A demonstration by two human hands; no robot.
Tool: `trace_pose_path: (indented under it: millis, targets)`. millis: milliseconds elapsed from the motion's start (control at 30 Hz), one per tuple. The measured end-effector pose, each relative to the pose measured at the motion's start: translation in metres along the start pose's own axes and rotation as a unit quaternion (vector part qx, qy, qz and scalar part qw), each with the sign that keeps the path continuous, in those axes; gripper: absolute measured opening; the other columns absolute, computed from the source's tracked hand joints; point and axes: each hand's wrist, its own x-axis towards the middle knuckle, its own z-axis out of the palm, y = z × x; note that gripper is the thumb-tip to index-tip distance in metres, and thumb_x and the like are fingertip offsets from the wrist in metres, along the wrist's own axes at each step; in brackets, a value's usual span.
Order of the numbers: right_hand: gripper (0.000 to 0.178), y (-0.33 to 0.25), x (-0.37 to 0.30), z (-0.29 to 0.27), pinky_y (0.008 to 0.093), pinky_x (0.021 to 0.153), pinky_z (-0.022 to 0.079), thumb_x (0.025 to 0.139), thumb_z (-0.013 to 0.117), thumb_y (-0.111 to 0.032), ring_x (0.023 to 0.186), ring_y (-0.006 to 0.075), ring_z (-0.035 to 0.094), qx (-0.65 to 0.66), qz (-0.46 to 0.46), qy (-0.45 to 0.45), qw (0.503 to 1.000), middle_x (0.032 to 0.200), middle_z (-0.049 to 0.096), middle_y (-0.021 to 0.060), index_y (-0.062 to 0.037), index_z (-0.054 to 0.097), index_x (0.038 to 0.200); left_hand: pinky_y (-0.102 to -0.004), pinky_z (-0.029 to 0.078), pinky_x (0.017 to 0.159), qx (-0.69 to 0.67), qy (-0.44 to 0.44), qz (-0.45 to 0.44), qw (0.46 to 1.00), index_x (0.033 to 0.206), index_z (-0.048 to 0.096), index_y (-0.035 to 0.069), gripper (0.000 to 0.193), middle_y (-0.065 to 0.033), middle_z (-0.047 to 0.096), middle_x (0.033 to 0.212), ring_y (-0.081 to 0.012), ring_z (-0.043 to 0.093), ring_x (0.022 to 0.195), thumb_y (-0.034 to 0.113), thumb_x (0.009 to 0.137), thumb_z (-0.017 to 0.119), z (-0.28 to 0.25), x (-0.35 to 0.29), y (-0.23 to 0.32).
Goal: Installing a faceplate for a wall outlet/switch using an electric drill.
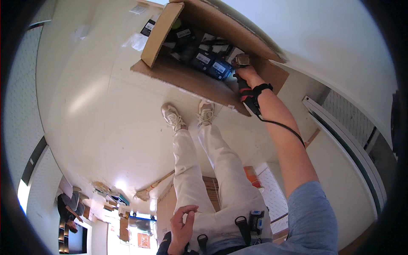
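My right hand (247, 75) reaches into an open cardboard box (191, 80), its fingers closed around a black-and-red corded handheld device (246, 93). The device's exact kind is partly hidden by the hand. A small brown block-shaped thing (242, 59) shows at the fingers, and I cannot tell whether it is held. Beside the hand lies a dark blue package (219, 69) with a white label, lit bluish at its edge. Another dark labelled package (203, 59) sits just left of it. My left hand (182, 224) hangs near my waist, loosely bent, thumb apart, with nothing visible in it.
More dark packages (183, 34) lie deeper in the box. A black labelled packet (148, 27) and clear plastic (136, 41) are on the floor beyond its left side. A black cable (284, 126) runs along my right forearm. At lower left, a person (70, 212) is by the wall.
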Motion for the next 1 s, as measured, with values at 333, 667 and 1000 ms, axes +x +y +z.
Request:
trace_pose_path:
  millis: [333, 667, 1000]
  targets:
    - [0.058, -0.042, -0.021, 0.063, 0.0392, 0.101, 0.049, 0.081, 0.073, -0.039, 0.122, 0.0318, 0.063, 0.047, 0.052, -0.078, 0.995, 0.131, 0.067, 0.0173, -0.0075, 0.066, 0.129, -0.0327, 0.050, 0.097, -0.025, 0.060, -0.013, 0.998, 0.115, 0.064, -0.006, 0.018, -0.0140, 0.071, 0.110, -0.0198, 0.066, 0.103, 0.001, 0.101, 0.055, -0.016, -0.014, -0.003]
    - [0.030, -0.027, -0.011, 0.047, 0.0365, 0.067, 0.052, 0.081, 0.077, -0.019, 0.077, 0.0201, 0.066, 0.061, 0.080, -0.009, 0.995, 0.092, 0.071, 0.0065, -0.0043, 0.071, 0.106, -0.0330, 0.050, 0.097, -0.025, 0.059, -0.003, 0.998, 0.115, 0.064, -0.006, 0.018, -0.0141, 0.071, 0.111, -0.0196, 0.067, 0.102, 0.000, 0.100, 0.055, -0.020, -0.015, -0.013]
    - [0.026, -0.118, -0.126, -0.038, 0.0393, 0.059, 0.055, 0.083, 0.078, -0.020, 0.070, 0.0221, 0.066, 0.148, 0.169, -0.119, 0.967, 0.087, 0.069, 0.0085, -0.0024, 0.069, 0.100, -0.0329, 0.050, 0.097, -0.027, 0.047, 0.032, 0.998, 0.114, 0.064, -0.004, 0.017, -0.0126, 0.071, 0.111, -0.0191, 0.065, 0.103, 0.002, 0.101, 0.055, -0.022, -0.021, -0.006]
